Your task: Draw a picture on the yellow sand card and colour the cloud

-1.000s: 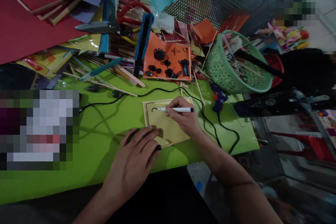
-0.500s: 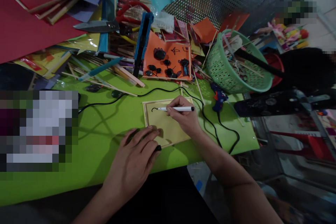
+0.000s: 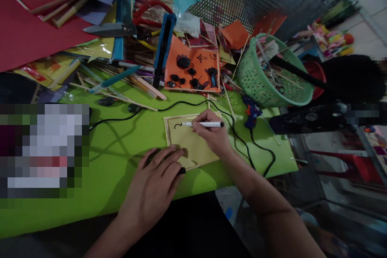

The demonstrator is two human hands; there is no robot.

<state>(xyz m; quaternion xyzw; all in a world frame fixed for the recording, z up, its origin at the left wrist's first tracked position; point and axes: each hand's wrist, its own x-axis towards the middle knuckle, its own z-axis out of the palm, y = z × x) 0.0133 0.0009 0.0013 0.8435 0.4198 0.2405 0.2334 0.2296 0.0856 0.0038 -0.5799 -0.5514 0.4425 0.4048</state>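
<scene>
My right hand [image 3: 211, 129] is closed on a white marker [image 3: 208, 124] with a black end, its tip touching the upper left of a yellow card [image 3: 196, 145] framed with thin sticks. A short wavy black line [image 3: 177, 126] shows beside the tip. My left hand [image 3: 155, 173] lies over the card's lower left corner, fingertips on it. A small black cap [image 3: 182, 170] pokes out by the left thumb, pinched there or under the hand.
Behind the card lies an orange card [image 3: 181, 52] with black stones. A glue gun [image 3: 251, 113], its black cord and a green basket [image 3: 250, 76] stand right. Scissors [image 3: 110, 29], sticks and papers crowd the back left.
The marker tip has moved slightly right and up, and the black line has grown a little longer. My left hand has stayed in place.
</scene>
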